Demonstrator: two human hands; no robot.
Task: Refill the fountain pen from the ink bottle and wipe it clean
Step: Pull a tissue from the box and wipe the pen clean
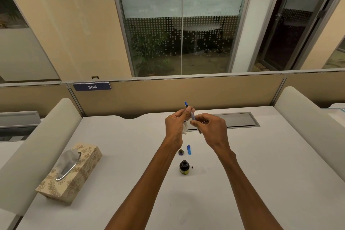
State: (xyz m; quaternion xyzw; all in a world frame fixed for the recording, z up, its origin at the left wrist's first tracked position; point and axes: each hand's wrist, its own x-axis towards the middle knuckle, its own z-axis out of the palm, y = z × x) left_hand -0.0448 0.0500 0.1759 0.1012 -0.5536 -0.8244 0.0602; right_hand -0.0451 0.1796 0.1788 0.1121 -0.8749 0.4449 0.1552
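The ink bottle (184,168) stands nearest on the tabletop (261,173), upright and uncapped, between the two forearms; a small dark spot (192,167) lies just beside it. Directly beyond it are the bottle cap (180,152) and a short blue pen part (189,149), side by side but apart. Further out, both hands are raised above the tabletop and close together. The left hand (174,126) pinches the upper section of the fountain pen (192,115), and a white tissue (184,128) hangs from its palm. The right hand (211,129) pinches the lower section. The pen's long axis is steeply tilted: the upper end points up and away, and the lower end slants toward the right hand. The pen is therefore already in both hands, and the bottle lies below and nearer the body. The step is judged to be wiping or reassembly; which end carries the nib cannot be determined. A patterned tissue box (74,170) sits well to the left.
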